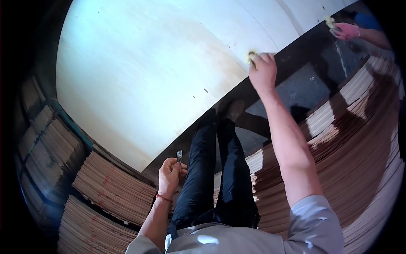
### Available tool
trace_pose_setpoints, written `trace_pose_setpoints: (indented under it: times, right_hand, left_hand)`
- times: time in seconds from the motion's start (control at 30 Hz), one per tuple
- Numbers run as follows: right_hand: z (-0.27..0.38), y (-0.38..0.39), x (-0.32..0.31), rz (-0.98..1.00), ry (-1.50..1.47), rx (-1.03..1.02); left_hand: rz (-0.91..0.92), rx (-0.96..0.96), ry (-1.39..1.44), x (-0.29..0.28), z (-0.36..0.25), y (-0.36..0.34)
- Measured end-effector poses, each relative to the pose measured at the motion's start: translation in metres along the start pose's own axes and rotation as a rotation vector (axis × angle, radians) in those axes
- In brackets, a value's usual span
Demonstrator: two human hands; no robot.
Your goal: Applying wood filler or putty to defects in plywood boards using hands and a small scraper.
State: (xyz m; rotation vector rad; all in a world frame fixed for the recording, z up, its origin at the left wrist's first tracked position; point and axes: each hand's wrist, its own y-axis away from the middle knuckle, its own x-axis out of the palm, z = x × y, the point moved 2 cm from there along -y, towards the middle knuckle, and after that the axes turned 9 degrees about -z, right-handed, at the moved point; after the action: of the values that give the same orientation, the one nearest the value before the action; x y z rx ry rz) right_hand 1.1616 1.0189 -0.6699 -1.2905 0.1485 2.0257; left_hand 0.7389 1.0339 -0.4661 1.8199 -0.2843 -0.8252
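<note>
A large pale wood sheet (156, 80) with thin cracks and small dark marks spreads out in front of me. My right hand (264, 71) is stretched forward over its near edge, closed around a small yellowish, rounded thing (250, 56) at the sheet's surface; its exact kind is unclear. Low beside my left leg, my left hand (169, 177) pinches a small flat metal piece (179, 154), blade-like in shape, between thumb and fingers. It stays off the sheet, near its closest corner.
At the upper right, a co-worker's pink-gloved hand (347, 31) holds a similar yellowish thing (329, 22) by the sheet's edge. Stacked thin wood sheets (114, 186) stand at the left, and more stacks (338, 169) at the right. Dark floor (296, 93) shows below the sheet's edge.
</note>
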Motion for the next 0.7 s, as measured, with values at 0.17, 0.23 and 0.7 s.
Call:
trace_pose_setpoints:
  times: [0.17,0.23,0.7]
  right_hand:
    - [0.051,0.077,0.007,0.31,-0.307,0.211]
    - [0.069,0.08,0.015,0.418,-0.398,0.326]
    - [0.123,0.11,0.032,0.528,-0.367,-0.309]
  left_hand:
    - [0.035,-0.059,0.112,0.006,-0.014,-0.01]
    - [0.078,-0.086,0.14,0.012,-0.031,-0.012]
    - [-0.268,0.199,0.247,0.05,-0.052,-0.165]
